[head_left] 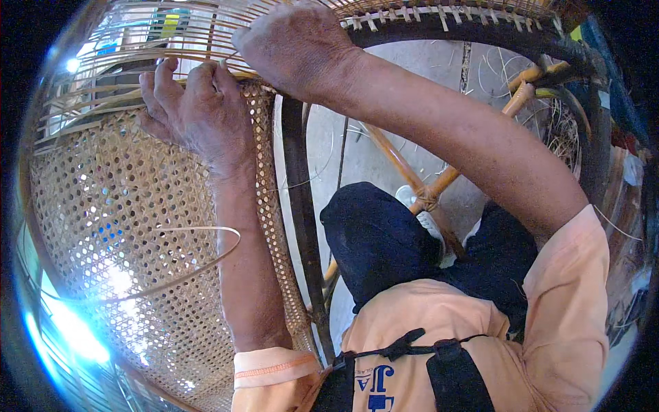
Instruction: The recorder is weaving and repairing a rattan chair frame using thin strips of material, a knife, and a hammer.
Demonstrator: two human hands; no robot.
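A woven cane panel (130, 206) with small open holes fills the left side, its upper part running into long loose cane strips (137, 51). At the upper edge of the weave, my left hand (195, 117) has its fingers bent over the strips, seemingly gripping them; the fingertips are partly hidden. Just to its right and farther up, my right hand (292, 51) is closed among the strips beside the panel's right corner. Its fingers are mostly turned away, so what they pinch is hard to see. One loose cane strand (230, 237) curls across my left forearm.
A dark curved frame (298, 185) borders the panel on the right, and a dark rail (439, 29) with cane ends spans the top. Tied rattan poles (429, 196) stand beside my knees. Cane scraps (566, 130) lie on the grey floor (432, 75).
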